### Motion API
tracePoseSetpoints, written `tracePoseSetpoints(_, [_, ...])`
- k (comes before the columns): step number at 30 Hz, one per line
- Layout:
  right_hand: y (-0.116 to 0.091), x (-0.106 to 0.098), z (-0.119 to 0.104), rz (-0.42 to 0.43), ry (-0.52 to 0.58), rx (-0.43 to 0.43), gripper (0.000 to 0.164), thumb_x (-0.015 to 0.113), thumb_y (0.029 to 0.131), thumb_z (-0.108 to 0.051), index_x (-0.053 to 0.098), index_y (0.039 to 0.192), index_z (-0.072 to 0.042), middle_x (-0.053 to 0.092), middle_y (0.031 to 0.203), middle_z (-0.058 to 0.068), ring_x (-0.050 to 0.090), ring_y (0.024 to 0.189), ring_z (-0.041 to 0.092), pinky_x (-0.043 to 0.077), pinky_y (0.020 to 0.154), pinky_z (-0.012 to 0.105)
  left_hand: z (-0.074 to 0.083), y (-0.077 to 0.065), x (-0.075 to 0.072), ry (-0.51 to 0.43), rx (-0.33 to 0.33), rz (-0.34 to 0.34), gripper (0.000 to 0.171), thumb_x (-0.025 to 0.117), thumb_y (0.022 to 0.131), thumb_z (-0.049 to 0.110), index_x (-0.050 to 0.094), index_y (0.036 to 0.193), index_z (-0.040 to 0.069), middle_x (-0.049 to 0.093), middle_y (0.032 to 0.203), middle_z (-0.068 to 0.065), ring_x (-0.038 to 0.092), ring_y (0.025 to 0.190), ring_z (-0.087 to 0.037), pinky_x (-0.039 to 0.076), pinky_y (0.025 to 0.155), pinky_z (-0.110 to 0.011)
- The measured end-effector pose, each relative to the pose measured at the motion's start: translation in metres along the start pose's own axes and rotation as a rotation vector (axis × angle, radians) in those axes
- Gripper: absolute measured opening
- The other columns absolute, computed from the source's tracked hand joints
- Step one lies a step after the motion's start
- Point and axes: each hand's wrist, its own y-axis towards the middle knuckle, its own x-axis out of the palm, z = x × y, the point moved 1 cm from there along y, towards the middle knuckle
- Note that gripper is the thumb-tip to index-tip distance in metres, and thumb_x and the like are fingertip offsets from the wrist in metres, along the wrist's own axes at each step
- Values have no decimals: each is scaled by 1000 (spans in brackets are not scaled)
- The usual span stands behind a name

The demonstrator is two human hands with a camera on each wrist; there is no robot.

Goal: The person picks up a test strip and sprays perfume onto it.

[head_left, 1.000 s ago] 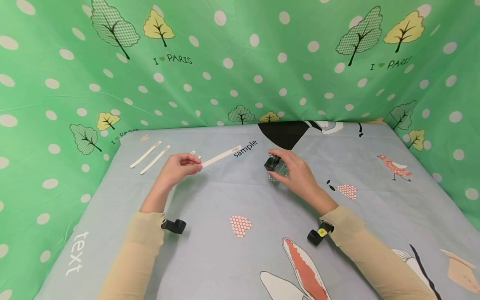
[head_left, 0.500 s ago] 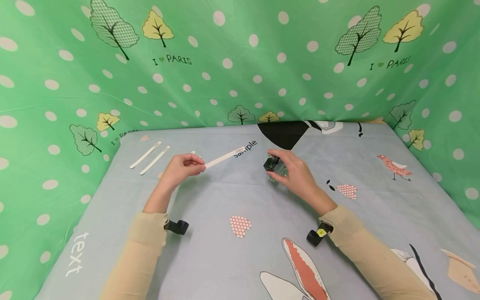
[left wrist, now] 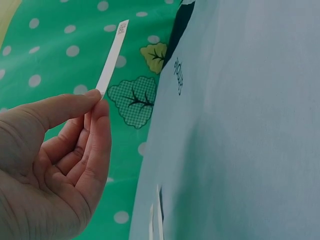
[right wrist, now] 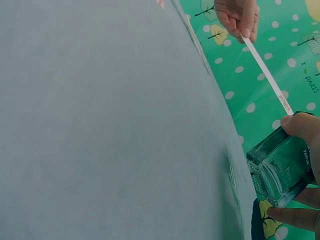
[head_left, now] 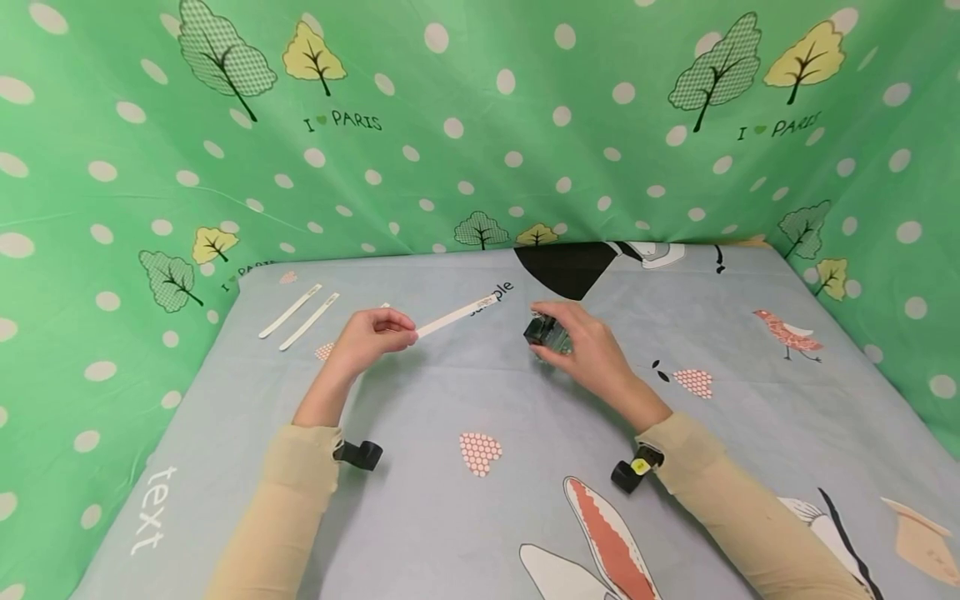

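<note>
My left hand (head_left: 372, 335) pinches one end of a white paper scent strip (head_left: 456, 317) between thumb and fingertips. The strip slants up to the right above the cloth, its printed end farthest from the hand, as the left wrist view also shows. Opposite, my right hand (head_left: 592, 354) grips a small green glass perfume bottle (head_left: 555, 337), thumb on one side and fingers on the other. Tilted in the right wrist view, the bottle (right wrist: 285, 170) has pale lettering on its glass. The strip's tip points toward the bottle; in the head view a gap separates them.
Two more white strips (head_left: 288, 310) lie side by side at the left of the grey-blue patterned cloth (head_left: 420, 517). Behind the left hand, the end of another white piece (head_left: 386, 306) peeks out. A green dotted curtain (head_left: 420, 100) closes off the back and sides.
My left hand has moved slightly right with the strip, bringing its tip closer to the bottle. The right hand with the bottle has shifted only a little to the left.
</note>
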Motion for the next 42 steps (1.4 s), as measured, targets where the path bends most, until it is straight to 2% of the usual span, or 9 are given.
tracePoseSetpoints(4, [0, 1, -2, 9, 0, -14, 61, 84, 80, -20, 57, 134, -14, 65, 126, 11, 66, 114, 30, 59, 89, 45, 0, 1, 1, -10, 0, -5, 29, 75, 88, 12, 66, 109, -7, 69, 82, 7, 67, 77, -7, 58, 77, -23])
tracePoseSetpoints(12, [2, 1, -5, 13, -6, -14, 59, 85, 79, -20, 59, 133, -16, 66, 121, 12, 68, 109, 30, 60, 85, 45, -1, 2, 3, -14, 2, -4, 28, 74, 89, 12, 66, 109, -6, 69, 82, 7, 65, 74, -3, 57, 75, -19])
tracePoseSetpoints(19, [3, 1, -8, 21, -26, -11, 58, 86, 78, -22, 62, 130, -16, 67, 114, 13, 70, 98, 32, 61, 76, 45, -1, 2, 5, -13, -21, 4, 25, 74, 89, 12, 67, 107, -3, 68, 81, 8, 66, 76, -8, 60, 83, -32])
tracePoseSetpoints(28, [0, 0, -7, 18, -11, 16, 59, 84, 80, -21, 58, 132, -15, 67, 121, 14, 70, 105, 34, 61, 79, 46, -1, 2, 4, -20, -23, 1, 29, 74, 89, 12, 66, 110, -7, 69, 82, 5, 69, 80, -12, 60, 82, -29])
tracePoseSetpoints(36, [0, 0, -2, 33, -12, -18, 60, 84, 81, -22, 56, 135, -17, 66, 124, 10, 67, 112, 30, 59, 87, 45, -2, 1, 2, -3, -21, 17, 26, 73, 90, 12, 66, 109, -5, 67, 82, 7, 67, 76, -7, 60, 82, -31])
tracePoseSetpoints(42, [-1, 0, 0, 25, -8, -12, 60, 83, 82, -23, 56, 135, -16, 66, 125, 9, 66, 114, 29, 59, 89, 45, -2, 0, 0, 7, -33, 20, 26, 73, 90, 13, 67, 110, -3, 68, 82, 8, 71, 87, -23, 60, 87, -40])
